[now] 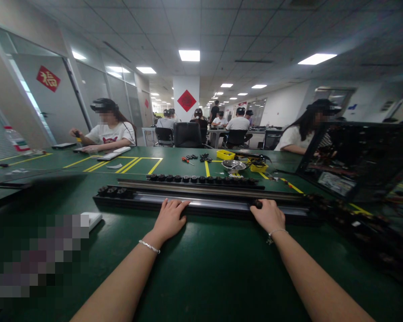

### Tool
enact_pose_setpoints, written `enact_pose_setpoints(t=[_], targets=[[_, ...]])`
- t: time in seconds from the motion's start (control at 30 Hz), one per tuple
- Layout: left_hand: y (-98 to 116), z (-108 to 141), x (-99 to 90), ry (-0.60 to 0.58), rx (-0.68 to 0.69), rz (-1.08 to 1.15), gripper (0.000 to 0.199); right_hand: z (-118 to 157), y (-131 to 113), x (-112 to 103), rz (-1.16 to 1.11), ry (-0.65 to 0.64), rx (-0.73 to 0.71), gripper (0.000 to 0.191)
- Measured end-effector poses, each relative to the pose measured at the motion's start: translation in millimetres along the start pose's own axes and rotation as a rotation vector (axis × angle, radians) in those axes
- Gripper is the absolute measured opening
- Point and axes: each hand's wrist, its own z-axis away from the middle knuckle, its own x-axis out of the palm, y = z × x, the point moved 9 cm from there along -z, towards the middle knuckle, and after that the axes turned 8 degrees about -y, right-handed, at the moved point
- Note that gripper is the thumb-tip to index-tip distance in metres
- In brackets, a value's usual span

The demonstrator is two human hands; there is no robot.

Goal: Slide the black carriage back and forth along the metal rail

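A long black rail is laid crosswise on the green table, directly under the fingers of both hands. A shiny strip is seen along its top. The rail's near edge is touched by the left hand, which is held open, fingers spread and nothing gripped. By the right hand, a small black part is held between thumb and fingers, over the strip. Three black wheels are set at the rail's end, to the left of the left hand.

Just beyond the hands, a row of similar black parts is lined up. Farther ahead, between the hands, an orange screwdriver is seen; a metal bowl and a yellow tray are placed ahead of the right hand. To its right, more black parts are heaped near a large black case.

Across the table, one seated person is seen beyond the left hand, another beyond the right.
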Motion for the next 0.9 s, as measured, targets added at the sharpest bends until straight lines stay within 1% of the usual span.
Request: enact_pose_setpoints(t=[0.07, 0.23, 0.37, 0.57, 0.77, 0.9], targets=[[0, 0, 0.5, -0.003, -0.002, -0.001, 0.052, 0, 2, 0, 0.001, 0.010, -0.012, 0.044], [-1, 0, 1.3, -0.005, -0.008, 0.006, 0.052, 4, 4, -1, -0.021, 0.137, -0.038, 0.042], [0, 0, 0.9, -0.015, -0.016, 0.008, 0.052, 6, 9, -3, -0.035, 0.191, -0.023, 0.044], [-1, 0, 1.0, -0.015, -0.018, 0.011, 0.052, 6, 9, -5, -0.040, 0.178, -0.030, 0.044], [-1, 0, 1.9, -0.017, -0.010, 0.013, 0.052, 4, 13, -6, -0.061, 0.202, -0.004, 0.045], [0, 0, 0.5, -0.008, -0.010, 0.008, 0.052, 2, 14, -4, -0.062, 0.188, -0.008, 0.045]])
